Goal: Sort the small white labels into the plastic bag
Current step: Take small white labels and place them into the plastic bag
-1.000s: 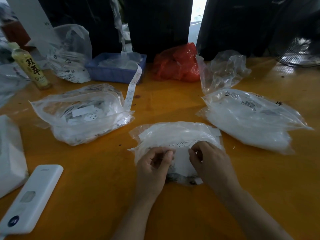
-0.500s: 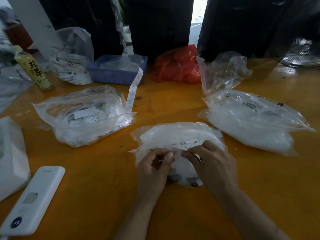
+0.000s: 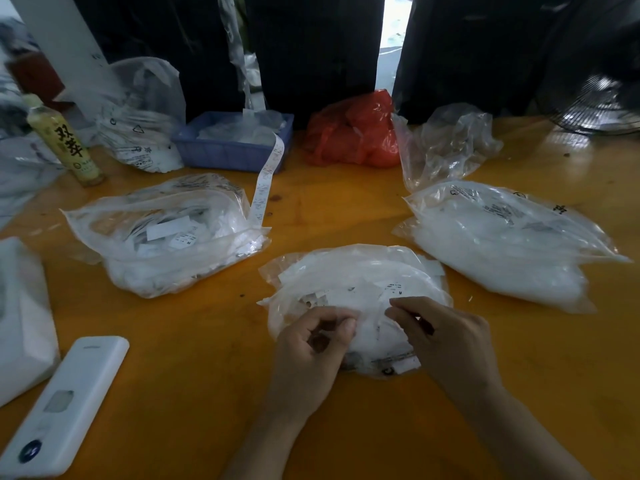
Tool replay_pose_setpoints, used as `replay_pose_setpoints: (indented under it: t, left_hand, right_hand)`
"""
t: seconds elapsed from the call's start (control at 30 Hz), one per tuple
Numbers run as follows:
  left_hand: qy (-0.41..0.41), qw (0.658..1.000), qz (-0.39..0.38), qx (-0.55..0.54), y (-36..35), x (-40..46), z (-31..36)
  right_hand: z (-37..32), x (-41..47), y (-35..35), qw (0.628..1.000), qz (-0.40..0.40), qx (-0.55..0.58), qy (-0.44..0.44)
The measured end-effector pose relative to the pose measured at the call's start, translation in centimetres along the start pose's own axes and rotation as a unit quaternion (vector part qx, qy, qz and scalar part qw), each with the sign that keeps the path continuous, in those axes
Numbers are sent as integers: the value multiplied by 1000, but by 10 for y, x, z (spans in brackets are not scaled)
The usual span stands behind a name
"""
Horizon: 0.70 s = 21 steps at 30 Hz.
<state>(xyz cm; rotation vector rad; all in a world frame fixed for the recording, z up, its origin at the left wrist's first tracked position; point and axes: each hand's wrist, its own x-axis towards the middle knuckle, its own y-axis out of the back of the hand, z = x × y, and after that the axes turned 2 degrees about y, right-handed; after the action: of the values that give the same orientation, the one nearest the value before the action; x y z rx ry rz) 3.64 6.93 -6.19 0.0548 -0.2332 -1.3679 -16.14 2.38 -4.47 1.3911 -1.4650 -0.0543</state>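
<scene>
A clear plastic bag (image 3: 349, 271) holding small white labels (image 3: 391, 287) lies on the orange table (image 3: 194, 341) in front of me. My left hand (image 3: 308, 348) pinches the bag's near edge with curled fingers and thumb. My right hand (image 3: 446, 337) pinches the plastic a short way to the right of it. The bag's near part is hidden under both hands. I cannot tell whether a label is between the fingers.
Two more filled clear bags lie at left (image 3: 162, 237) and right (image 3: 502, 244). At the back stand a blue tray (image 3: 232, 147) trailing a label strip (image 3: 265, 181), a red bag (image 3: 353, 133), an empty clear bag (image 3: 446, 143) and a bottle (image 3: 65, 140). A white device (image 3: 65, 403) lies near left.
Both hands stay at the bag's near edge. The right hand's fingers have shifted slightly to the right, widening the gap between the hands.
</scene>
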Motion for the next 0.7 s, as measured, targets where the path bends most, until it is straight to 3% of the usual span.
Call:
replay_pose_setpoints:
  t: [0.13,0.3,0.43,0.7]
  left_hand:
    - [-3,1000,-6,-2,2,7,-3]
    - [3,1000,6,-24,0,27,-9]
    - [-10,1000,3,-22,-1,27,-13]
    - [-7,999,-5,-48,0,20,-19]
  right_hand:
    - [17,3,3,989,-49,135,-26]
    - [44,33,-14,957,-100,186,-199]
    - [36,27,-9,935,-138,251,-210]
    - [15,-4,-15,906,-91,313,-268]
